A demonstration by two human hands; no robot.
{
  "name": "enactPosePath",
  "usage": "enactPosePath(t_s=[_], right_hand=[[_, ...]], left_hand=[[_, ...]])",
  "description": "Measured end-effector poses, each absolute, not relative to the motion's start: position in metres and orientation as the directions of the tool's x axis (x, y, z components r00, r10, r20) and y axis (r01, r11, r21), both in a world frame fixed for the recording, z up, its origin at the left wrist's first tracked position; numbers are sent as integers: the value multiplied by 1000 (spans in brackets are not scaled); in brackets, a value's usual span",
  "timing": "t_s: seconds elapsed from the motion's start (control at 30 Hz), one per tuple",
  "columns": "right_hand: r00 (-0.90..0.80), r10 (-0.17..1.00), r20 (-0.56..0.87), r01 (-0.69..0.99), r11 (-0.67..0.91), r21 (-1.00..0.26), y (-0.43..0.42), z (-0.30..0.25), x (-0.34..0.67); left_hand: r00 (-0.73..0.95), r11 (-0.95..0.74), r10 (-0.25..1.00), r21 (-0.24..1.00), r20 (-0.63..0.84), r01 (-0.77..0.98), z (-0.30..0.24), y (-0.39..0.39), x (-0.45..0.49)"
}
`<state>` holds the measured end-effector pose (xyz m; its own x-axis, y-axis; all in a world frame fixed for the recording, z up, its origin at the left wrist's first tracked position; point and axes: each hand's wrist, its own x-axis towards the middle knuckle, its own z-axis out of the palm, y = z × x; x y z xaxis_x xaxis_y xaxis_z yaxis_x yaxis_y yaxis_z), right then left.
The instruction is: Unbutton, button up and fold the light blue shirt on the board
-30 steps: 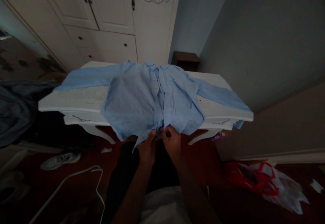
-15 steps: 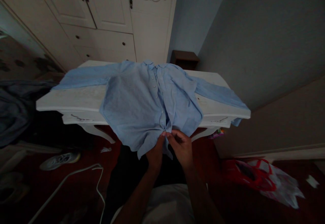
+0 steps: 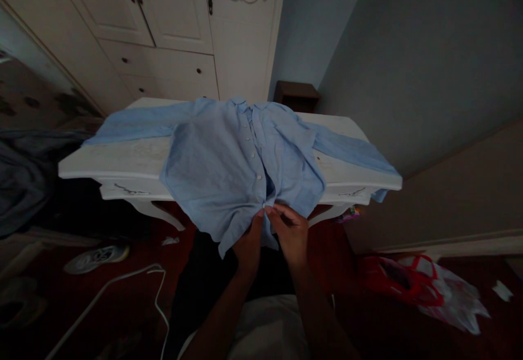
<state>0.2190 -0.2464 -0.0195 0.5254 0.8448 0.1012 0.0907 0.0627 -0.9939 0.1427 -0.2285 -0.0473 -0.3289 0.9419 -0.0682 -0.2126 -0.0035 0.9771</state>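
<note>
A light blue button-up shirt (image 3: 216,158) lies spread over a white table (image 3: 139,158), collar at the far edge and sleeves stretched to both sides. Its lower part hangs over the front edge toward me. Several small pale buttons run down the front, and the placket gapes near the hem. My left hand (image 3: 248,243) pinches the shirt's front edge low down. Right beside it, my right hand (image 3: 291,235) is closed on the other front edge, fingertips almost touching those of the left. The fingers partly hide the cloth at the pinch.
A white wardrobe (image 3: 175,17) stands behind the table, with a small brown box-like piece (image 3: 297,93) by the wall. On the dark red floor are a shoe (image 3: 97,258), a white cable (image 3: 110,284) and a red and clear plastic bag (image 3: 425,289). Dark cloth (image 3: 32,169) is heaped at left.
Both hands have shifted slightly upward along the shirt front, still pinching it. The placket gap looks wider just above the fingers, and the buttons there show more plainly.
</note>
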Motion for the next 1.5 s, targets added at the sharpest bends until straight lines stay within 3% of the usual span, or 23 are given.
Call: enactPosePath(t_s=[0.3, 0.5, 0.7, 0.77, 0.83, 0.93, 1.0, 1.1, 1.17, 1.33, 1.5], right_hand=[[514, 854, 81, 11, 87, -996, -242, -25, 222], [501, 864, 48, 40, 32, -999, -236, -27, 225], [468, 882, 57, 77, 23, -997, -233, -30, 226], [470, 879, 74, 102, 30, -994, -234, -31, 228], [484, 868, 107, 139, 45, -989, -235, -32, 230], [498, 845, 194, 227, 89, -970, -237, -35, 233], [491, 835, 250, 285, 118, -951, -237, -37, 234], [470, 826, 310, 338, 156, -928, -237, -38, 233], [461, 823, 331, 339, 182, -923, -238, -38, 233], [500, 819, 283, 248, 178, -952, -237, -35, 233], [515, 857, 35, -41, 66, -997, -235, -37, 233]], left_hand=[[-146, 331, 902, 869, -406, -369, -62, -231, 143], [-113, 321, 912, 856, -395, -406, -68, -235, 142], [-41, 412, 890, 838, -455, -358, -68, -237, 134], [35, 414, 908, 876, -419, -248, -63, -239, 126], [161, 362, 920, 932, -356, -10, -52, -245, 113], [378, 109, 901, 954, -214, 281, -26, -259, 94], [460, -96, 887, 955, -46, 281, -6, -265, 87], [348, -370, 895, 901, 281, 225, 12, -260, 88], [245, -457, 884, 843, 397, 283, 12, -246, 96], [264, -349, 925, 885, 273, 308, -5, -211, 114], [248, -232, 951, 954, 182, 189, -17, -203, 113]])
